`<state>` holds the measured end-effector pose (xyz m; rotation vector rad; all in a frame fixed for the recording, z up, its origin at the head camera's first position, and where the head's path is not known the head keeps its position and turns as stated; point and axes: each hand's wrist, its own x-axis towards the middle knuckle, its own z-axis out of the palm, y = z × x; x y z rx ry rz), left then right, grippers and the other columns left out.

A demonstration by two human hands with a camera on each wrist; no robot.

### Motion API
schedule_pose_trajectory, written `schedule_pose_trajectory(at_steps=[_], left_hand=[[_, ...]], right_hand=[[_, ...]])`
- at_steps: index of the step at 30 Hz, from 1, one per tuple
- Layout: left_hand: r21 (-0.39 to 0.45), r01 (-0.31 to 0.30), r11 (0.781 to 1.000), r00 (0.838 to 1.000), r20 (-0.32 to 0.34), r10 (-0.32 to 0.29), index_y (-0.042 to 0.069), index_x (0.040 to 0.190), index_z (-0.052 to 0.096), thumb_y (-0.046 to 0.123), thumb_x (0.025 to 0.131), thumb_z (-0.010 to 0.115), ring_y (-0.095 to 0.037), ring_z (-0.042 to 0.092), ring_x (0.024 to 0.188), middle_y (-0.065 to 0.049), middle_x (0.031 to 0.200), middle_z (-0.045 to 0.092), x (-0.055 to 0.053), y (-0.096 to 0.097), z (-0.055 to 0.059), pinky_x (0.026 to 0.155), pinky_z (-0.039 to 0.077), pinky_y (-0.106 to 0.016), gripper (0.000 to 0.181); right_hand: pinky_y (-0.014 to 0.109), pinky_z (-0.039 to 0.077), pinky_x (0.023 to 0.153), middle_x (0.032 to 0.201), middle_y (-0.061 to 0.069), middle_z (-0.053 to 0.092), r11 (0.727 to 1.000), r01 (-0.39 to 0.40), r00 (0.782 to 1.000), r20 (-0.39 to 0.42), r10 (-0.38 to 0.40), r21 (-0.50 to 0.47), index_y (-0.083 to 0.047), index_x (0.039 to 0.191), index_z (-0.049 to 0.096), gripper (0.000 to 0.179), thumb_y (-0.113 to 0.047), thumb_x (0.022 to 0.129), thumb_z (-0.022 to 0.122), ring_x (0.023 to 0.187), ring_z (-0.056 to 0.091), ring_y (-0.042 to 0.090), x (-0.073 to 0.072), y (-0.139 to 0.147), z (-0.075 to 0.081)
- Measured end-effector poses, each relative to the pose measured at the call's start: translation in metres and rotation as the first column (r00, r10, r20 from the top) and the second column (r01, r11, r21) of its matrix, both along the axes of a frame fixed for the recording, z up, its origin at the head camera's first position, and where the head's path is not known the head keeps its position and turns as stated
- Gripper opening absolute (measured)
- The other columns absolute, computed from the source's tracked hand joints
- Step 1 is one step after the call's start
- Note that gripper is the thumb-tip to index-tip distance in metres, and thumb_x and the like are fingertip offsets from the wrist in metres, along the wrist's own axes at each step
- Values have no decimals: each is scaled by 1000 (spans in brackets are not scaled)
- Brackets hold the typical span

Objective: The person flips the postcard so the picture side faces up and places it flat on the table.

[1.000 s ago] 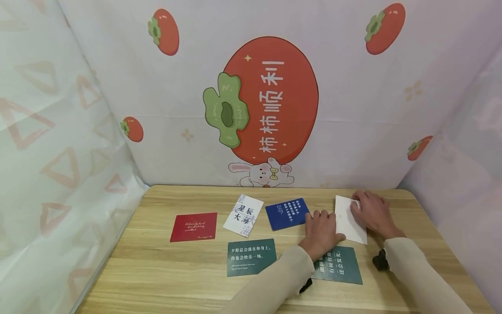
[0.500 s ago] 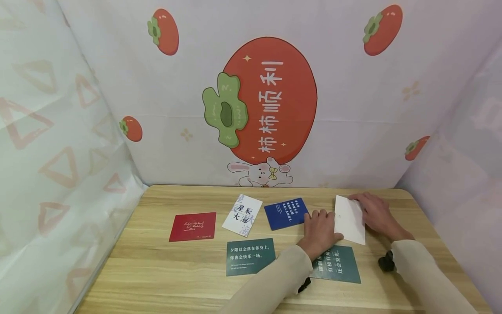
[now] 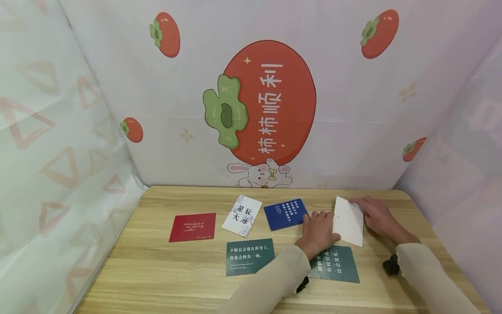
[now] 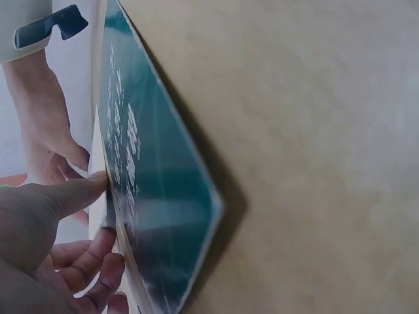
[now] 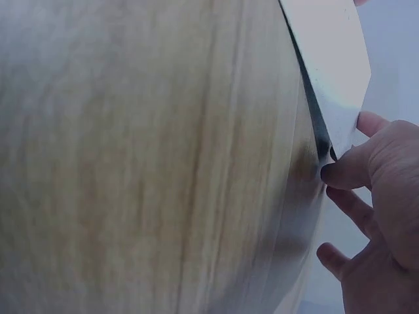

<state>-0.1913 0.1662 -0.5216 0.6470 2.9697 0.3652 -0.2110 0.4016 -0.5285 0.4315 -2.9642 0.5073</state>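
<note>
A white card (image 3: 348,221) lies between the two hands at the right of the table, its right edge raised. My right hand (image 3: 381,219) pinches that edge; in the right wrist view its thumb (image 5: 347,169) is at the card's corner, with a dark shadow under the card. My left hand (image 3: 317,232) rests at the left edge of the white card, thumb at its lower corner and fingers loosely bent, seen in the left wrist view near the thumb (image 4: 78,194). A green card (image 3: 336,266) lies just below, partly covered by the left wrist.
Other cards lie on the wooden table (image 3: 157,279): a blue card (image 3: 286,215) beside the left fingers, a white printed card (image 3: 242,216), a red card (image 3: 192,227) and another green card (image 3: 249,257). A patterned cloth wall (image 3: 341,113) stands behind.
My right hand has slid from over the white card to its right edge, and that edge has risen. The left hand has stayed nearly still beside the card.
</note>
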Motion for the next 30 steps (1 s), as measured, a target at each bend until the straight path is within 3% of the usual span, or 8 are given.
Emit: schedule_pose_trajectory(at_steps=[9, 15, 21, 25, 30], left_hand=[[64, 64, 996, 997, 38, -67, 41, 159, 52, 57, 98, 77, -6, 55, 110, 18, 139, 69, -5, -10, 2, 93, 36, -32, 68], [108, 153, 982, 987, 28, -157, 47, 149, 61, 53, 101, 75, -5, 57, 122, 21, 133, 68, -9, -18, 4, 95, 37, -32, 51], [95, 238, 967, 971, 0, -239, 48, 143, 67, 50, 104, 72, -4, 55, 128, 22, 140, 66, -14, -29, 6, 95, 37, -30, 40], [95, 273, 957, 962, -17, -273, 47, 139, 69, 48, 105, 71, -5, 54, 134, 24, 142, 67, -17, -35, 4, 97, 37, -30, 34], [125, 296, 947, 955, -23, -296, 45, 134, 72, 48, 106, 70, -7, 52, 137, 26, 141, 68, -22, -42, 3, 102, 38, -33, 29]], right_hand=[[74, 48, 99, 137, 33, 62, 1000, 10, 1000, 16, -10, 20, 1, 150, 58, 53, 12, 98, 62, 124, 59, 54, 5, 3, 0], [72, 50, 97, 136, 33, 62, 999, 17, 1000, -15, -16, 32, 1, 150, 58, 54, 11, 97, 61, 122, 60, 52, 9, 5, 2], [75, 49, 96, 137, 35, 61, 1000, 26, 999, -27, -26, 5, 0, 150, 58, 54, 10, 98, 62, 125, 57, 55, 16, 8, 1], [74, 48, 93, 134, 34, 64, 999, 30, 997, -70, -32, -29, 0, 147, 62, 49, 9, 98, 62, 124, 59, 54, 20, 8, 1], [70, 52, 88, 127, 30, 70, 999, 20, 982, -188, -29, -49, 1, 137, 70, 43, 11, 96, 67, 117, 64, 52, 25, 7, 0]])
